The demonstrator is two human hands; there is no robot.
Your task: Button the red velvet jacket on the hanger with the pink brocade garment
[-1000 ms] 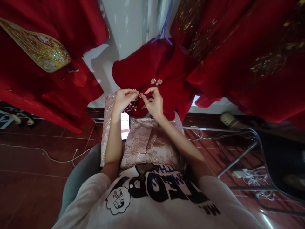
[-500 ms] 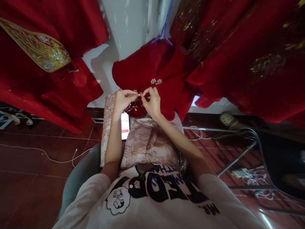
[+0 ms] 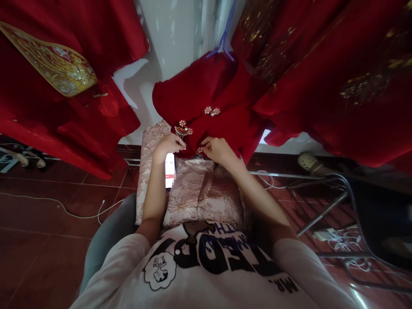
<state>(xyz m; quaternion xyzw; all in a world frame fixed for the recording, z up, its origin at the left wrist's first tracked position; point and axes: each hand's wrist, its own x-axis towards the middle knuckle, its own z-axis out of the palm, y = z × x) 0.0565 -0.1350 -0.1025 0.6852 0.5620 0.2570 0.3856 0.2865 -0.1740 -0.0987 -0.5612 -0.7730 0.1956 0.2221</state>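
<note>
A red garment (image 3: 196, 96) hangs from a blue hanger (image 3: 222, 45), its lower part over my lap. Two flower-shaped pearl ornaments (image 3: 212, 111) sit on its upper part, and a beaded ornament with hanging strands (image 3: 183, 129) lies lower left. My left hand (image 3: 168, 145) is just below those strands, its fingertips pinched together at the cloth; what they hold is too small to name. To the right, my right hand (image 3: 219, 150) pinches a small beaded piece (image 3: 200, 150) at the garment's lower edge.
Pink brocade cloth (image 3: 189, 189) covers my lap, with a lit phone (image 3: 169, 169) on it. Red garments (image 3: 119, 25) hang on both sides. At the right are a dark chair (image 3: 373, 206), a person's clog (image 3: 307, 161) and white cables (image 3: 346, 240).
Both hands have moved down and apart. The right one has shifted further right. The beaded ornament with strands, partly covered by my fingers before, now shows on the cloth.
</note>
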